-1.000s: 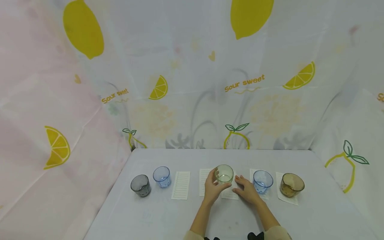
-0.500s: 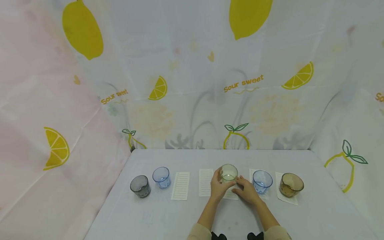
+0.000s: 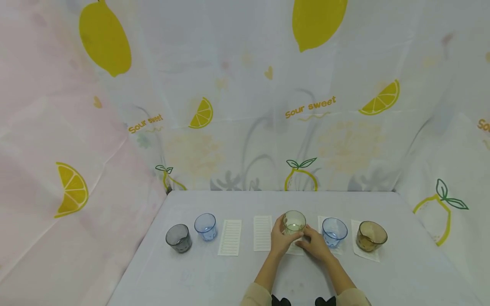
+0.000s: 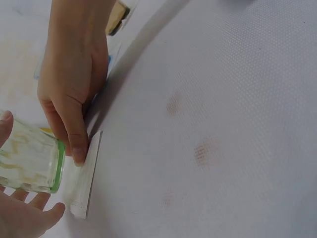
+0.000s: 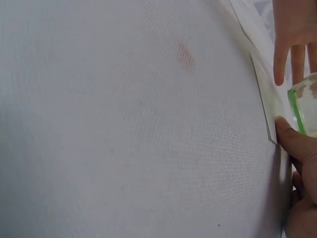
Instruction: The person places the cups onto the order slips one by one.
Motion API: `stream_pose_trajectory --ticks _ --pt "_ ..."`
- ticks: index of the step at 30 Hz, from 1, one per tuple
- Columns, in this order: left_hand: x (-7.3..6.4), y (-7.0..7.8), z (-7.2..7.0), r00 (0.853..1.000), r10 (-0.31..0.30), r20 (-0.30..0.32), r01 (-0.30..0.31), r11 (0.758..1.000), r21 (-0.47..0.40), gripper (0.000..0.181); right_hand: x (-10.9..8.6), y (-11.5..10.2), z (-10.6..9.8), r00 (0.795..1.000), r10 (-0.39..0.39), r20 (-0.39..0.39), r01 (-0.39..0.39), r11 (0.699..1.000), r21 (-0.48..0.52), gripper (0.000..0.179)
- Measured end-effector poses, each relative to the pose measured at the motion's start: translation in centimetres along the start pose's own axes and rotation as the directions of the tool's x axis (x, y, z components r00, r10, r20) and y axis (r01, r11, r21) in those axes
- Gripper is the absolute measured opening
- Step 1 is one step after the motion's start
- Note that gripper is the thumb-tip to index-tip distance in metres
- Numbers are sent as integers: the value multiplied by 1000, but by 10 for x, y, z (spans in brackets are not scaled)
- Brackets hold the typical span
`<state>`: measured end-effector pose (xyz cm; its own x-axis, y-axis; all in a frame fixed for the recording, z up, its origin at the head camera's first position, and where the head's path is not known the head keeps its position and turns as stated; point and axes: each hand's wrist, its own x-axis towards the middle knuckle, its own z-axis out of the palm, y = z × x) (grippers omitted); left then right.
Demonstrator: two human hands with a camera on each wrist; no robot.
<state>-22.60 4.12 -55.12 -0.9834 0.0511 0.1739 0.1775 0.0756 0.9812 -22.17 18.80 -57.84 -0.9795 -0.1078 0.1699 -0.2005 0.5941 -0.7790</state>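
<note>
My left hand [image 3: 280, 239] grips a pale green-tinted glass [image 3: 294, 222] by its side, fingers and thumb around it. In the left wrist view the green base of the glass [image 4: 58, 166] stands slightly apart from a white lined paper sheet [image 4: 83, 198]. My right hand [image 3: 316, 244] is just right of the glass, its fingertips resting on that sheet near its edge. In the right wrist view the right thumb [image 5: 292, 139] touches the end of the paper [image 5: 267, 99]. The glass and hands cover most of this sheet in the head view.
A blue glass [image 3: 334, 233] and an amber glass [image 3: 371, 236] stand on paper sheets at right. At left, a grey glass [image 3: 178, 238] and another blue glass [image 3: 206, 227] stand on the white table [image 3: 199, 280]. Two lined sheets, including one paper [image 3: 230, 237], lie between.
My left hand has carried the green-tinted glass rightward, over the sheet by my right hand. The right hand has stayed nearly in place.
</note>
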Motion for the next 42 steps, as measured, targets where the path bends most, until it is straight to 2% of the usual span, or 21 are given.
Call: stream_pose_trajectory --ticks 8,17,23,26,32,36,39,42 --pt "-1 -6 -1 1000 9 28 -10 1000 26 77 1 2 1 1000 -15 -19 15 1000 -19 47" --pt "-1 -11 -6 995 -62 75 56 995 77 80 1 5 -1 1000 -31 2 31 998 -52 49" --pt "-1 -14 -9 989 -87 123 62 979 192 82 2 4 1 1000 -17 2 17 998 -53 52" --pt "-2 -13 -11 986 -77 145 40 969 244 77 2 3 1 1000 -3 2 3 998 -57 54" --pt "2 -15 -12 980 -72 185 5 941 338 74 -1 -2 1 999 -34 -20 31 993 -117 49" --pt "3 -14 -11 973 -109 204 27 929 368 73 -4 -5 1 1000 -14 -17 12 991 -131 50" --pt "2 -12 -12 967 -125 222 36 929 368 75 -5 -6 1 1000 -3 -26 0 993 -115 50" --pt "1 -10 -12 965 -118 232 26 931 365 76 -7 -6 2 999 -13 -49 9 995 -100 49"
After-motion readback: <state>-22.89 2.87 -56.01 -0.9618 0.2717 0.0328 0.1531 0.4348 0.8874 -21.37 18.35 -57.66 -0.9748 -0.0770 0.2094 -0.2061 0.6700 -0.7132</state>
